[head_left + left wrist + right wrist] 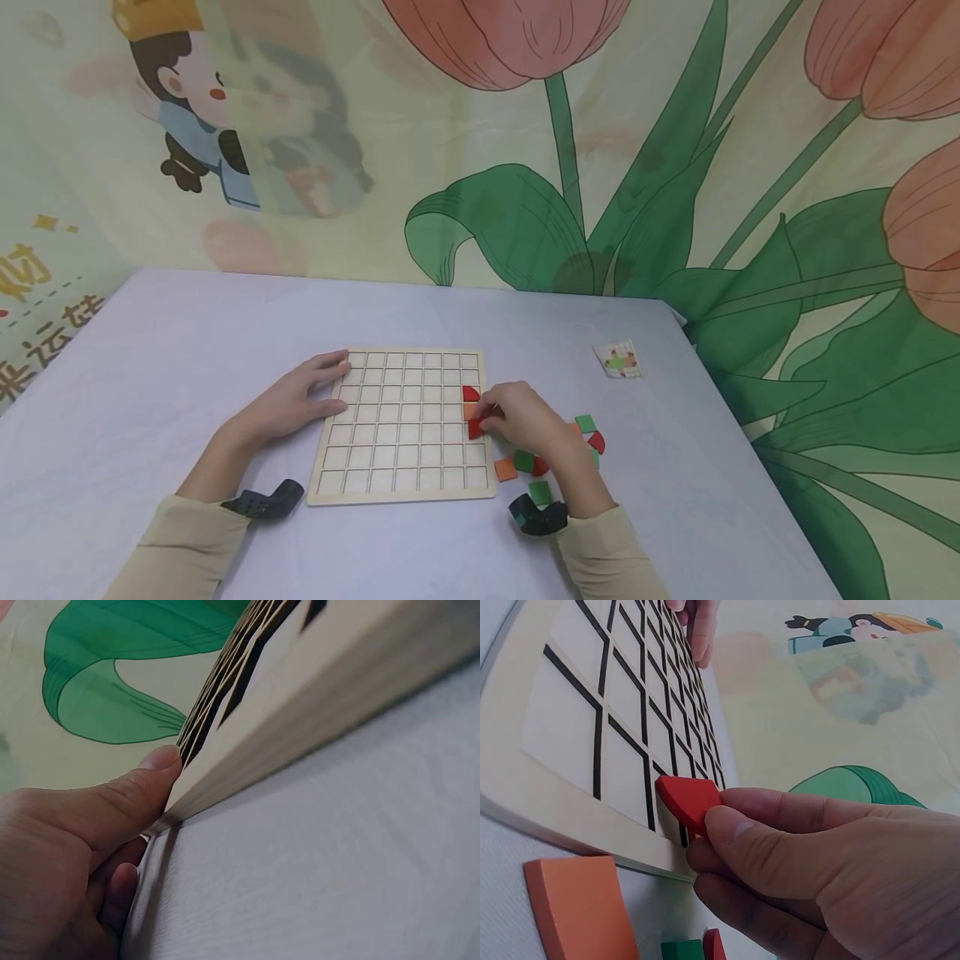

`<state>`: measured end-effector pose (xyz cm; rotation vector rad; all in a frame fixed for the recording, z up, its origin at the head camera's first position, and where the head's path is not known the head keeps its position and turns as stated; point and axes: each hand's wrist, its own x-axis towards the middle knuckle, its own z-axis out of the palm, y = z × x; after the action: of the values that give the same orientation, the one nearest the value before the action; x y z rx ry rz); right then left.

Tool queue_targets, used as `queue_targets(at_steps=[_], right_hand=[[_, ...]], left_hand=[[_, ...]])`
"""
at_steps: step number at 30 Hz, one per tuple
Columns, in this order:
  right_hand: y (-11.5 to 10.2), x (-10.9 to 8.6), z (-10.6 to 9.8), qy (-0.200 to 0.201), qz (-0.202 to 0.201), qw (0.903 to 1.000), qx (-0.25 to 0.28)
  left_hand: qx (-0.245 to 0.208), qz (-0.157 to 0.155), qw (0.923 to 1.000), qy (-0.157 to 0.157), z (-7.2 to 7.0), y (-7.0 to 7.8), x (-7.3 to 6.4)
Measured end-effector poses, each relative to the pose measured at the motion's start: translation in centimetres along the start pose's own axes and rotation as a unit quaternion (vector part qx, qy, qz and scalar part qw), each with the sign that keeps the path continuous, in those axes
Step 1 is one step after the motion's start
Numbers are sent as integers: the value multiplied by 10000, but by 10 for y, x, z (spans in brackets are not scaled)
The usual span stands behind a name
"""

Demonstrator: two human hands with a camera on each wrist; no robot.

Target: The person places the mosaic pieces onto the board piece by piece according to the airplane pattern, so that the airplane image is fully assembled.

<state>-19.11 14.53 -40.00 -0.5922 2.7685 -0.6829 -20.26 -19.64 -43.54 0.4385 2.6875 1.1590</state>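
At one gridded board [384, 433], left hand [288, 404] straight-fingered on its edge, right hand [525, 417] pinching one red piece [686, 796]

The left forearm [221, 458] enters from the lower left of the head view and rises to the left hand [296, 400], left of centre, its fingers stretched rightward and thumb spread apart below them. The right forearm [585, 479] slants up and leftward from the bottom, right of centre, to the right hand [528, 417], its thumb and index finger in a pinch. Beige sleeves [180, 542] leave both wrists bare.
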Motion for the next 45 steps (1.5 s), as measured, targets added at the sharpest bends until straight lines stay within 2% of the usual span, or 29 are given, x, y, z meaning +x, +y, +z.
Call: queue_targets(at_steps=[7, 31, 45], right_hand=[[-1, 1, 3, 4, -34, 9998, -189], [-1, -2, 5, -160, -115, 9994, -297], [-3, 1, 7, -109, -148, 9994, -303]], left_hand=[[26, -3, 10000, -3, 1, 1, 1], [59, -41, 10000, 5, 4, 1, 4], [94, 15, 10000, 1, -1, 0, 1]])
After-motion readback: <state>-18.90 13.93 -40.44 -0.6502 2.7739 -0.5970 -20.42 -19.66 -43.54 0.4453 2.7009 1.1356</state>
